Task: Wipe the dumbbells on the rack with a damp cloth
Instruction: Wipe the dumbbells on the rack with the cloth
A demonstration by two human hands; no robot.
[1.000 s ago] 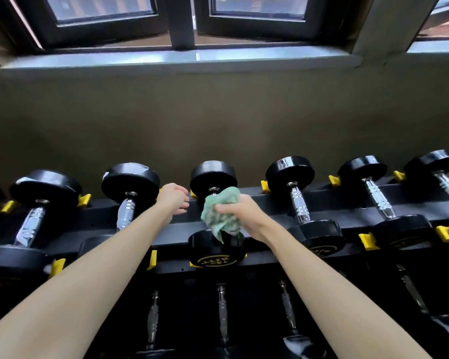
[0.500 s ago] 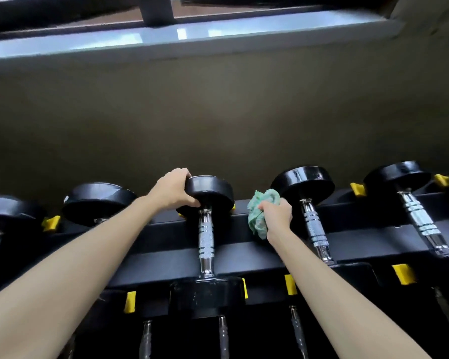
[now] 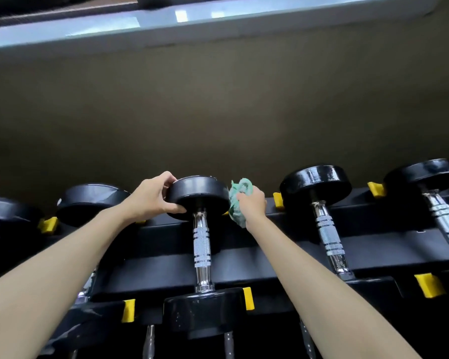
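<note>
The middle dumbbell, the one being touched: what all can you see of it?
The middle dumbbell has two round black heads, rubbery-looking with a slight sheen, joined by a shiny chrome handle with a knurled grip. It lies across the black rack, one head far, one near. The left hand grips the far head from its left; the green cloth, bunched in the right hand, seems to touch that head's right side.

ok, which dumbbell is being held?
The centre dumbbell: the left hand grips its far head, the right hand holds the cloth beside it. No other is touched.
</note>
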